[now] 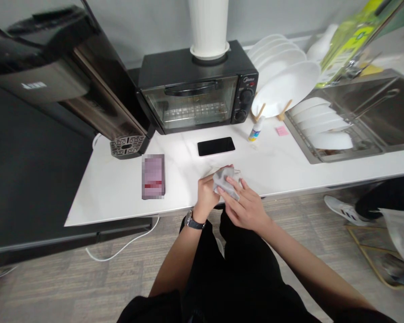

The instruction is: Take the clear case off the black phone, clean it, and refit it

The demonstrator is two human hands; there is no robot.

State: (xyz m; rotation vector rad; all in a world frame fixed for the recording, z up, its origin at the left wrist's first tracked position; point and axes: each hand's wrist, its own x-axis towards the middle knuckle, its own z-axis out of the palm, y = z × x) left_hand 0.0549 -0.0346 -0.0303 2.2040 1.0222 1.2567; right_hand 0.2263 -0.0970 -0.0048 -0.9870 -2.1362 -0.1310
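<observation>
Over the counter's front edge, my two hands meet around a crumpled grey cloth (pixel 225 179). My left hand (pixel 207 193) is closed, its fingers mostly behind the cloth. Pressing on the cloth from the right is my right hand (pixel 245 206), with thumb and fingers bent over it. A thin, wire-like edge sticks out past the cloth's upper right side; it may belong to eyeglasses, but the cloth and fingers hide most of it. Beyond the hands lies a black-screened phone (pixel 216 146). A small white spray bottle (pixel 255 130) stands to its right.
A purple item (pixel 153 176), blurred out, lies at left beside a drinks machine (pixel 126 146). Behind are a toaster oven (pixel 191 107) with a white pot (pixel 209 31), and racked plates (pixel 289 85). A sink (pixel 373 152) with bowls is right. Another person's shoe (pixel 345 210) shows below.
</observation>
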